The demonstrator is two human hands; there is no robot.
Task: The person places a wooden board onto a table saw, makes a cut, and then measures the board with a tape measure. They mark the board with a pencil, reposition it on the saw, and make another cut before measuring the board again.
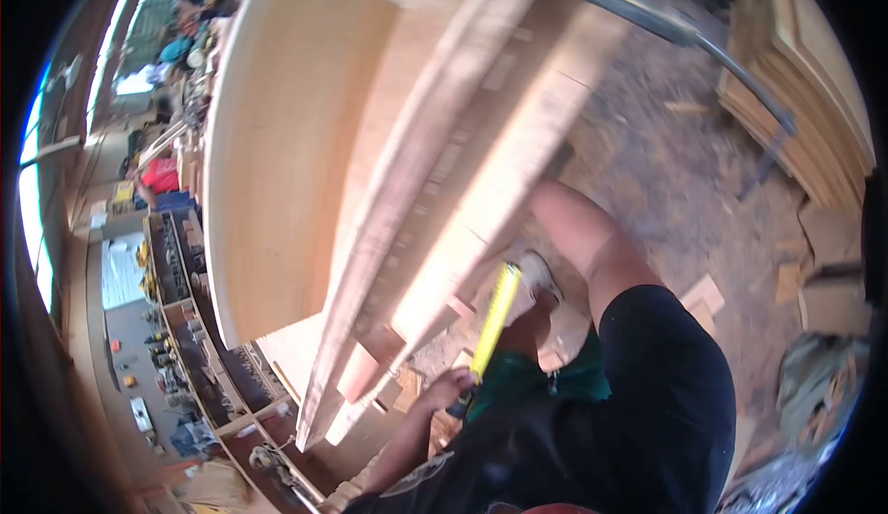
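Note:
My left hand [449,390] is low in the view, its fingers closed round a dark tape measure. From it the yellow tape blade [497,320] runs out toward my shoes. Just left of the blade, long pale wooden beams [518,158] slant across the view, with dark printed marks on the face between them. My right arm reaches up to the beams' near edge, where the hand is hidden. A short wood block [359,372] lies by the beams' lower end. A broad pale wooden panel [287,135] stands beyond them.
A metal bar [638,16] crosses the top. Stacked curved boards [786,88] stand at the right. Wood scraps [703,301] lie on the dusty floor [657,153]. Open shelving and tools [166,366] line the left. A person in red [162,174] is far off at the left.

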